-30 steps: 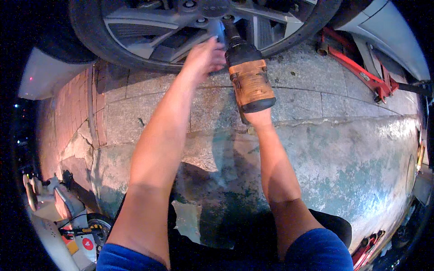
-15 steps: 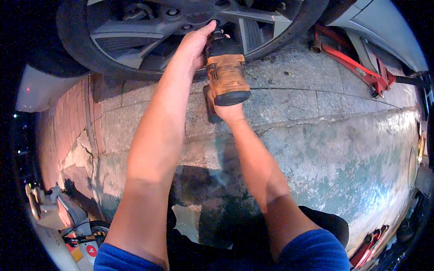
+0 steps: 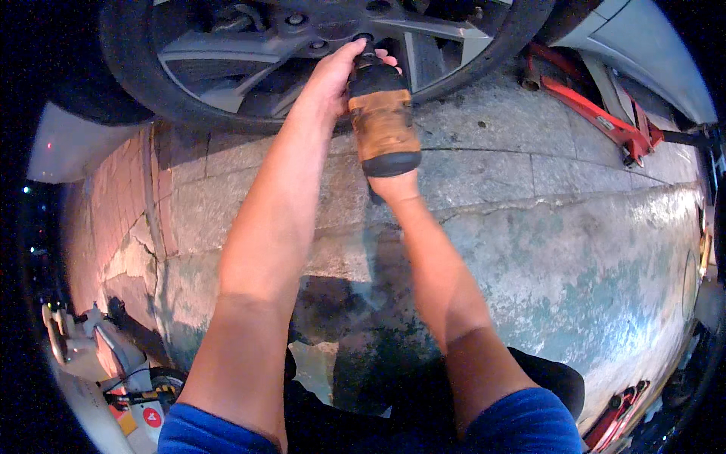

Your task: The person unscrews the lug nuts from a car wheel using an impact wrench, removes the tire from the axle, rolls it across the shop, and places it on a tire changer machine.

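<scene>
An orange and black impact wrench [image 3: 384, 125] points away from me at the car wheel [image 3: 280, 57]. Its socket end meets the wheel near the hub, at a lug nut position. My left hand [image 3: 338, 76] is wrapped around the tool's front, with the thumb along the socket and fingertips showing on its far side. Below the tool's body, my right hand [image 3: 395, 185] grips the handle; most of those fingers are hidden under the motor housing. Other lug nuts [image 3: 295, 20] show on the grey spoked rim.
At the right, a red floor jack [image 3: 597, 110] reaches under the light-coloured car body [image 3: 643, 53]. Another red tool [image 3: 616, 416] lies at the lower right. A scooter-like vehicle [image 3: 125, 371] stands at the lower left. Worn stone paving [image 3: 484, 166] lies beneath my arms.
Both hands and the impact wrench shift slightly right in the picture, and the wrench's body turns a little, hiding its dark base. The wheel also shifts slightly right in view.
</scene>
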Available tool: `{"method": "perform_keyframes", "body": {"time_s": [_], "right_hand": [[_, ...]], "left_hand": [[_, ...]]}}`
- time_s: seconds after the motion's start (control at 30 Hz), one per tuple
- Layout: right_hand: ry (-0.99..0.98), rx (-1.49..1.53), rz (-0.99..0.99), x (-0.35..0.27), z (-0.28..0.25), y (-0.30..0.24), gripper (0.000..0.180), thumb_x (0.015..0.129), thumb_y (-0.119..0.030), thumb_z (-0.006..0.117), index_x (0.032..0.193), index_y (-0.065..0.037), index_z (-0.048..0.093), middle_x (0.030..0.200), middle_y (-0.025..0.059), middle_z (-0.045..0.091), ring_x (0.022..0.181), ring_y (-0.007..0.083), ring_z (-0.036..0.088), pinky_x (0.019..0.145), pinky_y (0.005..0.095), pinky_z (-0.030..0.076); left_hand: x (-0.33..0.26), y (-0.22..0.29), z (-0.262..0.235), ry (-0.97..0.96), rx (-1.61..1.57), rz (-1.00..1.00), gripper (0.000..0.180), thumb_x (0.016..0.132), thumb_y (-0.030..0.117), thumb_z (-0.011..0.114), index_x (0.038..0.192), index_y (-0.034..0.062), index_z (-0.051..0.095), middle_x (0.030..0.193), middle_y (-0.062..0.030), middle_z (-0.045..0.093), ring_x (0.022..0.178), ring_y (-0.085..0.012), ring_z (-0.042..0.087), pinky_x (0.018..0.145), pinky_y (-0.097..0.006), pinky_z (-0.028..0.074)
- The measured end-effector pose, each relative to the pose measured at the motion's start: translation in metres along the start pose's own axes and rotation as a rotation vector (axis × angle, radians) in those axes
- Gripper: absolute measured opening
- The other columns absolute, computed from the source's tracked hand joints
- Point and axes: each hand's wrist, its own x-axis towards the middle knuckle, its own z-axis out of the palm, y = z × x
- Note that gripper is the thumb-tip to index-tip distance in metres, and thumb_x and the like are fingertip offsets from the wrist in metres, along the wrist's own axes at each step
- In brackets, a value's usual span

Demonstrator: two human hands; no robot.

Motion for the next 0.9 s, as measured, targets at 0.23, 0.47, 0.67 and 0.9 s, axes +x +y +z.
{"method": "perform_keyframes", "body": {"time_s": [0.23,0.47,0.67,0.9], "right_hand": [[-0.006,0.16,0.174,-0.006,-0.035,0.004,0.043,0.067,-0.025,0.071,0.103,-0.009,0.057,0.085,0.0143,0.065,0.079,0.0321,0.063,0.069,0.036,0.051],[-0.249,-0.155,0.01,-0.067,-0.051,0.014,0.027,0.073,-0.02,0.063,0.098,-0.009,0.061,0.093,0.0099,0.063,0.083,0.0271,0.061,0.071,0.0376,0.05],[-0.27,0.185,0.192,-0.091,-0.054,0.029,0.043,0.062,-0.027,0.073,0.099,-0.01,0.059,0.078,0.0104,0.065,0.071,0.031,0.063,0.063,0.0375,0.051],[-0.28,-0.347,-0.059,-0.075,-0.062,-0.007,0.026,0.078,-0.02,0.06,0.102,-0.01,0.061,0.103,0.0103,0.061,0.098,0.0282,0.055,0.085,0.0413,0.043]], "left_hand": [[-0.004,-0.02,-0.004,-0.118,-0.249,0.02,0.051,0.092,0.039,0.034,0.115,-0.0037,0.05,0.109,-0.0185,0.059,0.101,-0.0315,0.057,0.088,-0.043,0.046],[-0.009,-0.025,-0.026,-0.104,-0.38,0.006,0.046,0.091,0.039,0.039,0.107,-0.0026,0.05,0.095,-0.0172,0.057,0.096,-0.035,0.055,0.086,-0.05,0.045],[-0.022,-0.057,-0.054,0.126,-0.361,-0.061,0.043,0.086,0.043,0.053,0.102,0.0034,0.051,0.085,-0.0118,0.056,0.085,-0.0319,0.057,0.077,-0.047,0.048],[-0.019,-0.028,-0.035,0.455,0.222,0.121,0.024,0.083,0.026,0.061,0.095,0.0061,0.057,0.086,-0.004,0.06,0.076,-0.0185,0.059,0.062,-0.032,0.049]]}}
